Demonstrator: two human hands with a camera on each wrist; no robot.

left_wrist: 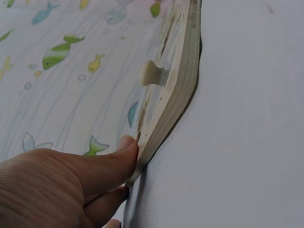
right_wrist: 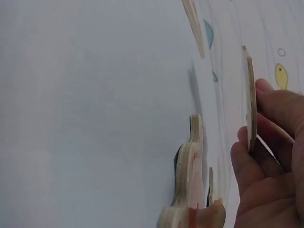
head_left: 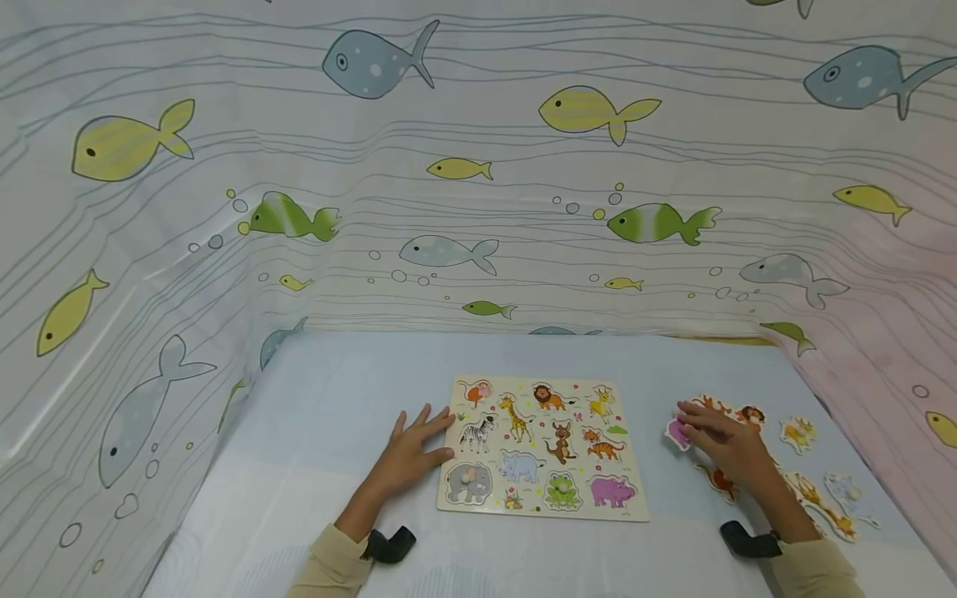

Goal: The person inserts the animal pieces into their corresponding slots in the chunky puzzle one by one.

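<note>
The wooden animal puzzle board (head_left: 626, 465) lies flat on the table, printed with animal pictures. An elephant piece (head_left: 469, 488) and a frog piece (head_left: 562, 494), each with a knob, sit in it at the near side. My left hand (head_left: 404, 465) rests against the board's left edge, fingers spread, with the thumb (left_wrist: 124, 154) touching the rim. To the right of the board, my right hand (head_left: 728, 453) pinches a purple puzzle piece (head_left: 677, 433) between thumb and fingers. In the right wrist view this piece (right_wrist: 252, 104) appears edge-on, its face hidden.
Several loose animal pieces lie under and around my right hand, among them a yellow piece (head_left: 800, 433), a giraffe piece (head_left: 822, 507) and a pale blue piece (head_left: 848, 492). A fish-patterned curtain (head_left: 523, 241) rises behind the table (head_left: 359, 374) and along both sides.
</note>
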